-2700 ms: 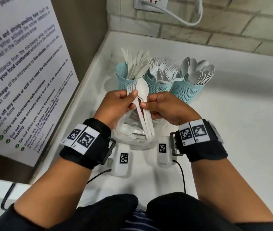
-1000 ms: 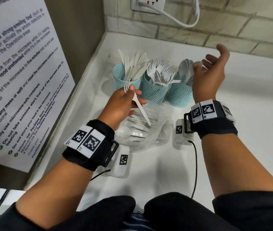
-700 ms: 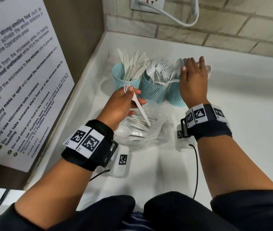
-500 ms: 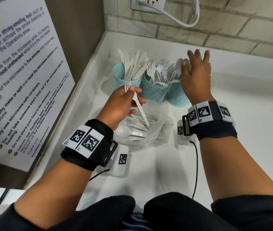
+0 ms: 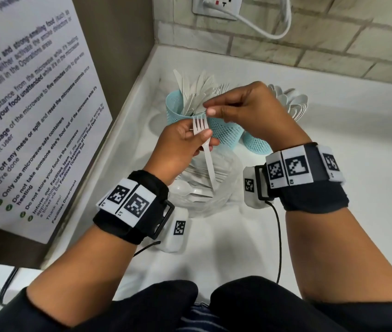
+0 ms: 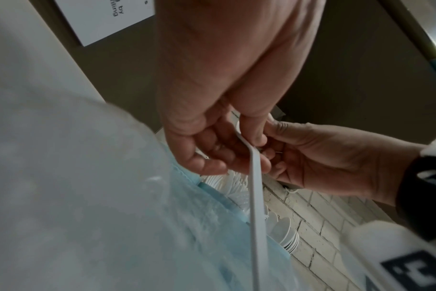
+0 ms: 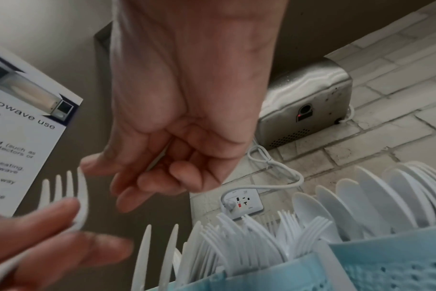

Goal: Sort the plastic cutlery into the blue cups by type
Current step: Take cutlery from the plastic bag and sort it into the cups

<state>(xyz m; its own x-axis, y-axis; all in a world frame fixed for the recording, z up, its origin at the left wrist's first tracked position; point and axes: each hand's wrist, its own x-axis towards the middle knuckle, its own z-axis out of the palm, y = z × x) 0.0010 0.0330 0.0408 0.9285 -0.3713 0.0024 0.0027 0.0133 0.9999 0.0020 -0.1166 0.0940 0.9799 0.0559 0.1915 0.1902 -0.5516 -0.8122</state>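
My left hand (image 5: pixel 199 137) pinches a white plastic fork (image 5: pixel 203 140) upright by its neck, tines up, handle hanging over a clear bag of cutlery (image 5: pixel 223 188). My right hand (image 5: pixel 208 109) hovers just above the tines with loosely curled fingers, thumb and index tips close together, and I see nothing held in it. Behind the hands stand three blue mesh cups: the knife cup (image 5: pixel 178 104) on the left, the fork cup (image 5: pixel 226 133) in the middle, partly hidden, and the spoon cup (image 5: pixel 257 144) on the right. The right wrist view shows the fork (image 7: pixel 67 189) beside the right hand (image 7: pixel 137 177).
The white counter (image 5: pixel 333 164) meets a brick wall with a socket and cable (image 5: pixel 216 6) behind the cups. A printed notice panel (image 5: pixel 34 104) closes off the left side. More spoons and forks lie inside the bag. A metal appliance (image 7: pixel 304 106) is mounted on the brick wall.
My right hand came back from the spoon cup on the right to just above the fork's tines. The left hand kept its grip on the fork and barely moved.
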